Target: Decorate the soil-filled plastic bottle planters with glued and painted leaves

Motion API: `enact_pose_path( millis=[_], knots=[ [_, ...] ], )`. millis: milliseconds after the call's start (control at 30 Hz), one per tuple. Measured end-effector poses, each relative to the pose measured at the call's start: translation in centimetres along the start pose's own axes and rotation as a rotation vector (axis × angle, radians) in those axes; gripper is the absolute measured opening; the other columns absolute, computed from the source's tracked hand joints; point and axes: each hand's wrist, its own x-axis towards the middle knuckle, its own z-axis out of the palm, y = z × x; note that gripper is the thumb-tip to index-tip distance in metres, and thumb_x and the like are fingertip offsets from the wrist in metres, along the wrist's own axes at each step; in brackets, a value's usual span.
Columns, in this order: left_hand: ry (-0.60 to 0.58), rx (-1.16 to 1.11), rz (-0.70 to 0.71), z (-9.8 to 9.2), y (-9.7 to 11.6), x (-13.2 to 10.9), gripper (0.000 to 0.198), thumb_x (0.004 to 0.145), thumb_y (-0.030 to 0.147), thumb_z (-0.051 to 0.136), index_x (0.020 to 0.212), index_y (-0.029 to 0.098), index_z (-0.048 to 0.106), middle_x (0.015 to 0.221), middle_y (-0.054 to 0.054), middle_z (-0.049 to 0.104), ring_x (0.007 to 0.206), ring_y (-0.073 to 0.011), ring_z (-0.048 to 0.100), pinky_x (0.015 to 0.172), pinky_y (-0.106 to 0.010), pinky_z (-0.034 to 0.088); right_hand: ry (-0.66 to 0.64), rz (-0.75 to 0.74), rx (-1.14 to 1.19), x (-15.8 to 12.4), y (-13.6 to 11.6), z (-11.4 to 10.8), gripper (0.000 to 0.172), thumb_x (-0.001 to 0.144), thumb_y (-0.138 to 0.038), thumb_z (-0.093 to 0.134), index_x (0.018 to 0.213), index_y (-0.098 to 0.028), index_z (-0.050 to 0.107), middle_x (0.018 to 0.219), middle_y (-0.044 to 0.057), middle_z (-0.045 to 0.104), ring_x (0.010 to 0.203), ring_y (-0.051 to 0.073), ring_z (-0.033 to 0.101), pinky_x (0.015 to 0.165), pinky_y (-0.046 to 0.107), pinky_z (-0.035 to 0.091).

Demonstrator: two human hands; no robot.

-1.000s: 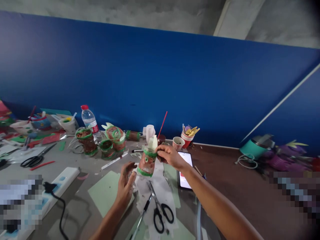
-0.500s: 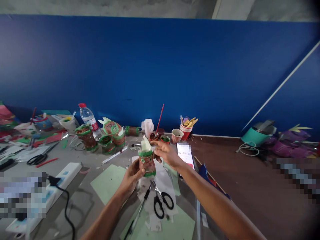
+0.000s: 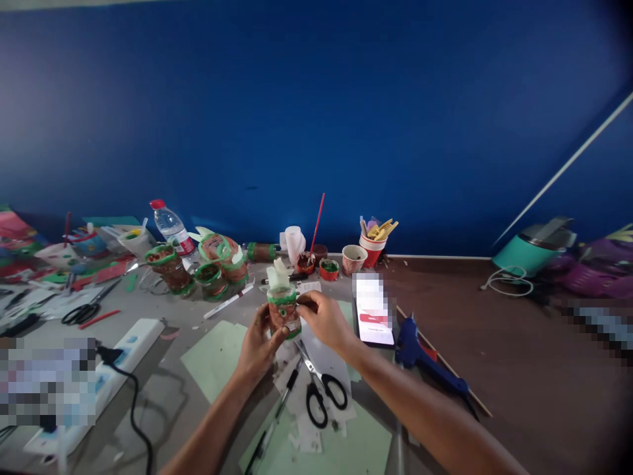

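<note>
My left hand [image 3: 259, 344] is closed around a small brown-painted cup [image 3: 277, 318] with green bands at its rim and base. The cup stands upright over the work area, pale pointed paper pieces [image 3: 277, 274] rising from its top and a small green-rimmed eye shape on its side. At the cup's right side, the fingertips of my right hand [image 3: 326, 318] are pinched together; whatever they may hold is too small to make out. Just below lie scissors [image 3: 321, 386] with black handles and a pen [image 3: 283, 402], on white paper scraps [image 3: 306, 435] and light green paper [image 3: 359, 439].
Similar painted cups [image 3: 171, 269], a water bottle [image 3: 173, 231] and paint cups [image 3: 329, 267] stand behind. On the right are a phone [image 3: 373, 330], a blue glue gun [image 3: 430, 359] and a thin stick [image 3: 482, 402]. At left lies a white power strip [image 3: 141, 336] with a black cable.
My right hand has come down from the paper pieces at the cup's top to its right side, fingers now pinched. The left hand keeps its hold. The camera view has tilted down.
</note>
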Motion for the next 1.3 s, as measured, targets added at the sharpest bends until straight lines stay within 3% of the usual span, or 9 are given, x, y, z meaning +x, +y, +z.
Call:
enact_pose_path(
  millis=[167, 333, 567, 733, 900, 1133, 1300],
  knots=[
    [0.056, 0.176, 0.018, 0.0, 0.2, -0.1, 0.064, 0.064, 0.038, 0.076, 0.118, 0.016, 0.05, 0.118, -0.014, 0.062, 0.11, -0.0296, 0.058, 0.096, -0.044, 0.043, -0.006, 0.065, -0.034, 0.3, 0.5, 0.3, 0.008, 0.072, -0.017, 0.055, 0.072, -0.019, 0.062, 0.074, 0.003, 0.069, 0.072, 0.018, 0.062, 0.068, 0.029, 0.046],
    [0.07, 0.195, 0.03, -0.1, -0.1, -0.1, 0.064, 0.066, 0.035, 0.074, 0.121, 0.017, 0.049, 0.121, -0.013, 0.06, 0.113, -0.0284, 0.056, 0.098, -0.043, 0.041, -0.032, 0.079, -0.002, 0.6, 0.9, 0.3, 0.006, 0.07, -0.02, 0.054, 0.064, -0.019, 0.057, 0.066, 0.0, 0.064, 0.067, 0.017, 0.058, 0.063, 0.026, 0.044],
    [0.032, 0.158, 0.038, -0.2, 0.0, -0.1, 0.062, 0.068, 0.041, 0.074, 0.12, 0.016, 0.051, 0.12, -0.013, 0.062, 0.111, -0.0286, 0.058, 0.094, -0.039, 0.045, -0.053, 0.059, 0.024, 0.4, 0.6, 0.1, 0.008, 0.07, -0.023, 0.051, 0.063, -0.02, 0.052, 0.061, -0.002, 0.057, 0.061, 0.014, 0.051, 0.059, 0.025, 0.039],
    [0.091, 0.051, 0.003, -0.6, -0.3, 0.4, 0.063, 0.069, 0.043, 0.074, 0.121, 0.015, 0.051, 0.121, -0.014, 0.061, 0.112, -0.0298, 0.056, 0.095, -0.041, 0.044, -0.057, 0.04, 0.05, 0.0, -0.2, -0.1, 0.013, 0.07, -0.025, 0.051, 0.059, -0.021, 0.045, 0.056, -0.004, 0.049, 0.055, 0.013, 0.045, 0.055, 0.024, 0.036],
    [0.108, 0.008, 0.009, -1.0, -0.6, 0.8, 0.062, 0.069, 0.042, 0.074, 0.12, 0.016, 0.051, 0.122, -0.013, 0.06, 0.113, -0.029, 0.056, 0.095, -0.04, 0.044, -0.063, 0.004, 0.169, -0.1, -1.3, -0.7, 0.01, 0.072, -0.026, 0.053, 0.064, -0.021, 0.049, 0.055, -0.005, 0.048, 0.054, 0.012, 0.045, 0.055, 0.023, 0.038],
    [0.124, 0.057, 0.003, -1.0, -0.8, 0.6, 0.065, 0.067, 0.042, 0.076, 0.121, 0.017, 0.05, 0.121, -0.013, 0.06, 0.113, -0.0284, 0.056, 0.095, -0.039, 0.045, -0.04, 0.056, -0.034, 1.0, 0.5, -0.9, 0.003, 0.071, -0.018, 0.053, 0.069, -0.02, 0.053, 0.056, -0.004, 0.055, 0.054, 0.012, 0.053, 0.055, 0.022, 0.042],
    [0.099, 0.0, 0.006, -1.2, -0.8, 0.7, 0.06, 0.07, 0.04, 0.074, 0.121, 0.019, 0.051, 0.122, -0.011, 0.06, 0.112, -0.0266, 0.057, 0.092, -0.036, 0.046, -0.054, 0.029, -0.173, 1.8, 2.3, -1.0, 0.012, 0.074, -0.014, 0.053, 0.08, -0.019, 0.063, 0.08, 0.002, 0.069, 0.075, 0.017, 0.062, 0.07, 0.026, 0.044]
  ],
)
